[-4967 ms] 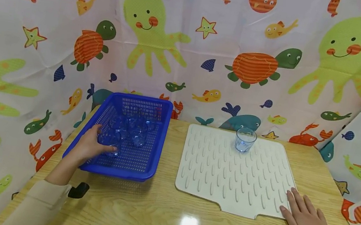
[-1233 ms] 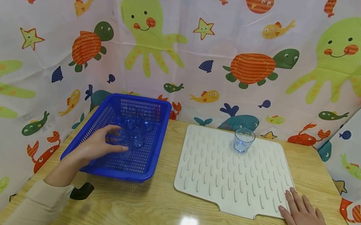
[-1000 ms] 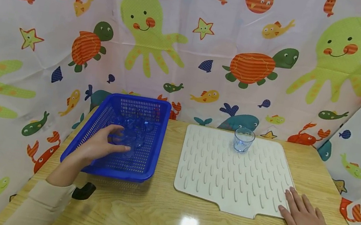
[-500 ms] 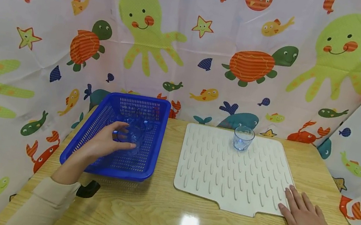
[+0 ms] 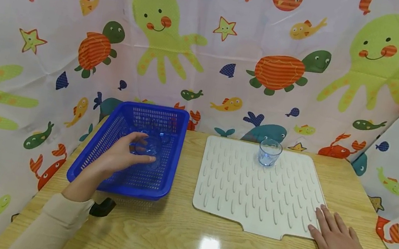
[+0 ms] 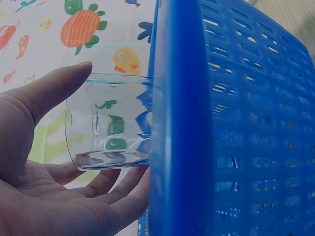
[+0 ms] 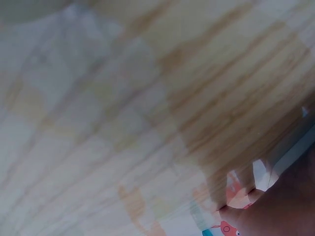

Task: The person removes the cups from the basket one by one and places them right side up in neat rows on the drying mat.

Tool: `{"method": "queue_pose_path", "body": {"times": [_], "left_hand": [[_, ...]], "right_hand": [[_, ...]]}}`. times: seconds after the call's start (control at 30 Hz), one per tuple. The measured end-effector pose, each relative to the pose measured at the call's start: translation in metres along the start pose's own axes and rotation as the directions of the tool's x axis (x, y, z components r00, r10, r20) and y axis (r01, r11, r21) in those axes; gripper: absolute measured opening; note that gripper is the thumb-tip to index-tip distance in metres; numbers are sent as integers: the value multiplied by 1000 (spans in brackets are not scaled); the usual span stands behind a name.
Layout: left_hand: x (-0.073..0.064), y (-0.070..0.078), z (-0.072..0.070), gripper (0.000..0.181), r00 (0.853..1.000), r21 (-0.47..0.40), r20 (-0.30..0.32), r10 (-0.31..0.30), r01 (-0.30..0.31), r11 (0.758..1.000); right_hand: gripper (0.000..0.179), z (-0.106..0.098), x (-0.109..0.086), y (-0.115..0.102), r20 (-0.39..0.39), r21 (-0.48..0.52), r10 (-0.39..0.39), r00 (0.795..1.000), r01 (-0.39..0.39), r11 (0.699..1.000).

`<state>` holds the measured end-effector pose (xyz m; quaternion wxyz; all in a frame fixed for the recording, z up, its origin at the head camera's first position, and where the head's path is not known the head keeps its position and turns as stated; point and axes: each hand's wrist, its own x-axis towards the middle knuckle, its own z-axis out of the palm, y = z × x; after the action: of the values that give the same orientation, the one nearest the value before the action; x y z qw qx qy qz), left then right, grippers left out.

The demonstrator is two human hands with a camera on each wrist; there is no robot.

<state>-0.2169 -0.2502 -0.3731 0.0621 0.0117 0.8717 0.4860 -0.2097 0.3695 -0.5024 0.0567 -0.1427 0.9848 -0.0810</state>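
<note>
In the head view my left hand [image 5: 120, 156] reaches into a blue plastic basket [image 5: 179, 151] and grips a clear drinking glass [image 6: 115, 123]. The left wrist view has the thumb along one side of that glass and the fingers curled along the other; its far end is hidden behind the basket's rim. Several more clear glasses [image 5: 164, 137] stand in the back of the basket, partly covered by the hand. My right hand [image 5: 339, 243] lies flat on the table, fingertips at the right edge of a white ridged drying mat [image 5: 230, 177]. One clear glass [image 5: 269, 154] stands upright near the mat's back edge.
The wooden table [image 5: 150, 238] runs between basket and mat. Behind and at both sides hangs a curtain [image 5: 226, 81] with sea-animal prints, close to the basket's back. A black piece [image 5: 103, 207] sits at my left wrist, in front of the basket.
Since the earlier frames my left hand has shifted to the right and slightly upward in the view, inside the basket, the glass moving with it. My right hand and the glass on the mat stay put.
</note>
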Motion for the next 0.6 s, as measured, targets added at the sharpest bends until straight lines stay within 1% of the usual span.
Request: {"method": "queue_pose_path", "body": {"times": [0.27, 0.6], "left_hand": [[1, 5, 2, 90, 1000, 1, 3, -5, 5, 1000], [4, 13, 5, 92, 1000, -11, 11, 25, -25, 1000]], "right_hand": [[76, 2, 0, 1, 0, 4, 3, 1000, -3, 1000], [76, -1, 0, -1, 5, 3, 4, 1000, -4, 1000]]}}
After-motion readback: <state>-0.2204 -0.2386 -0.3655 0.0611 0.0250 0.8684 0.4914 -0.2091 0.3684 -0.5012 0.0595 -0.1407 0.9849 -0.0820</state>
